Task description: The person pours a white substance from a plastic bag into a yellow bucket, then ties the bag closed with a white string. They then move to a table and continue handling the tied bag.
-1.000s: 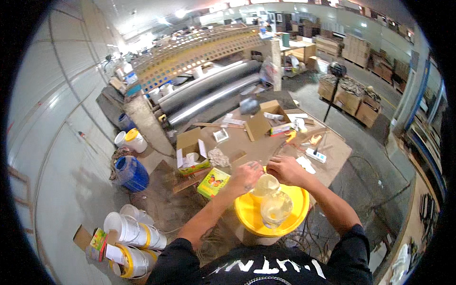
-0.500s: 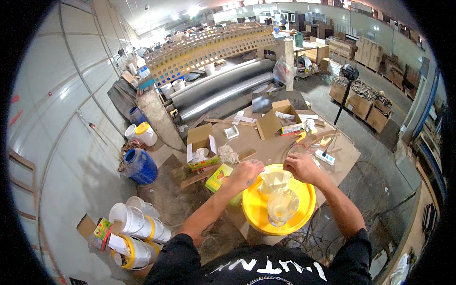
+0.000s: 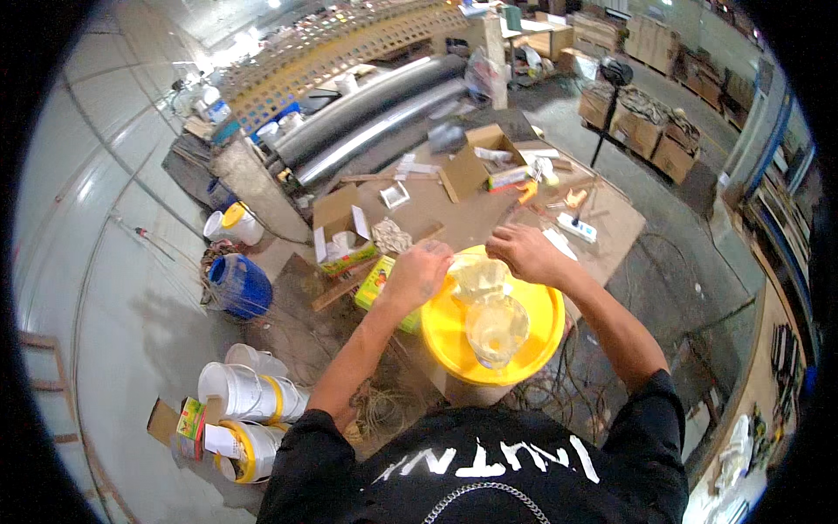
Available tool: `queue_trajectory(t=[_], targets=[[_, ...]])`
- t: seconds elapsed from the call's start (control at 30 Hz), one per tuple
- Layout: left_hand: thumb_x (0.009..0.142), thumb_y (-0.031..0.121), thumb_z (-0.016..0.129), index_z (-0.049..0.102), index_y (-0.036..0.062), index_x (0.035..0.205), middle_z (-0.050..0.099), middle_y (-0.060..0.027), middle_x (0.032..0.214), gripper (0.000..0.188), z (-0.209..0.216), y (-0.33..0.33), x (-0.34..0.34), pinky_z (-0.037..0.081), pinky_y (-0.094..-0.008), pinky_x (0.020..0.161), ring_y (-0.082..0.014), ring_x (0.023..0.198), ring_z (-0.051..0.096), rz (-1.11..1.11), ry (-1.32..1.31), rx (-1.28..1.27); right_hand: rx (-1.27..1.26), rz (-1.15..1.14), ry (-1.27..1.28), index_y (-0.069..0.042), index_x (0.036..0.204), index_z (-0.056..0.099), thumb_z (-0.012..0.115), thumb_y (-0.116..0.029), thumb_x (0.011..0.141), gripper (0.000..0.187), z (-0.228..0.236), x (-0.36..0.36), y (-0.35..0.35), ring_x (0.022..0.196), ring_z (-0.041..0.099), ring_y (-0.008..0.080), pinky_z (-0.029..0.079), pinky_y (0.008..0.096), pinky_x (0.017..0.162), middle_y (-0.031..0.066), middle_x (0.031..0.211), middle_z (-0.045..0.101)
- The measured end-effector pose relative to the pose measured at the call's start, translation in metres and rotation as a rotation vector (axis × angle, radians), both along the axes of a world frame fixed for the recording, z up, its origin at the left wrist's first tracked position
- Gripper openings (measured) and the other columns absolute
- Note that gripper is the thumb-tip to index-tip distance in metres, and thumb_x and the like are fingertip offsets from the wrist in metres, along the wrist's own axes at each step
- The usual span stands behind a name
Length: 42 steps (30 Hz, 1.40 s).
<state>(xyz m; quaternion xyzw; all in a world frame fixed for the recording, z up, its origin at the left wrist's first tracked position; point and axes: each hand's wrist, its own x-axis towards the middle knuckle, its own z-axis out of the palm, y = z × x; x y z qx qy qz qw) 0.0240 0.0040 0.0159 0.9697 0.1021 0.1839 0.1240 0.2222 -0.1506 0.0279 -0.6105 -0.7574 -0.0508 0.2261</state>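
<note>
A round yellow lid [image 3: 546,323] sits on a bucket right in front of me. Over its far part, both hands pinch a thin, translucent, film-like piece [image 3: 480,278], whose exact kind I cannot make out. My left hand [image 3: 421,272] is closed at its left upper edge, and my right hand [image 3: 528,253] is closed near its right upper edge, fingers curled downward. A clear plastic cup [image 3: 497,330] with a pale bottom rests on the lid, just nearer to me than the film. The fingertips of both hands are partly hidden.
Beyond the lid a brown-topped table [image 3: 471,223] carries open cartons [image 3: 345,229], a crumpled cloth [image 3: 391,234] and a white power strip [image 3: 576,228]. Behind it stands a machine with large rollers [image 3: 375,131]. White buckets [image 3: 240,390] and a blue barrel [image 3: 240,286] stand left; cables [image 3: 559,393] lie on the floor.
The whole scene has shifted up and leftward in the picture as my head moved. Both hands keep their pinch on the film over the lid, with little visible change.
</note>
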Motion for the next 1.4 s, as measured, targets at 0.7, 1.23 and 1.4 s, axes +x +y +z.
queue_trajectory(t=[0.7,1.23,1.4], targets=[[0.084,0.011,0.063,0.063,0.0025,0.085,0.061,-0.0149,0.082,0.009,0.013,-0.023,0.040,0.048,-0.0426,0.072,-0.0341,0.082,0.059,-0.228,-0.167,-0.004,0.102,-0.051,0.132,-0.006,0.083,0.059,0.062,-0.017,0.084,0.011,-0.018,0.010,-0.004,0.084,0.059,0.0335,0.048,0.0451,0.069,0.0115,0.084,0.058],[0.079,0.013,0.065,0.064,-0.0001,0.087,0.062,-0.0184,0.071,0.016,0.021,0.011,0.044,0.047,-0.0380,0.057,-0.0312,0.061,0.062,-0.102,-0.015,-0.204,0.028,-0.190,0.174,-0.007,0.090,0.062,0.060,-0.013,0.083,0.010,-0.008,0.002,0.011,0.084,0.062,0.0348,0.050,0.0459,0.070,0.0124,0.087,0.063],[0.079,0.006,0.060,0.064,0.0001,0.089,0.064,-0.0138,0.069,0.012,0.026,0.006,0.053,0.051,-0.0344,0.057,-0.0228,0.060,0.064,0.015,0.018,-0.433,-0.070,-0.165,0.176,-0.006,0.089,0.061,0.059,-0.012,0.082,0.010,-0.012,-0.001,0.018,0.086,0.062,0.0355,0.049,0.0457,0.071,0.0135,0.089,0.064]])
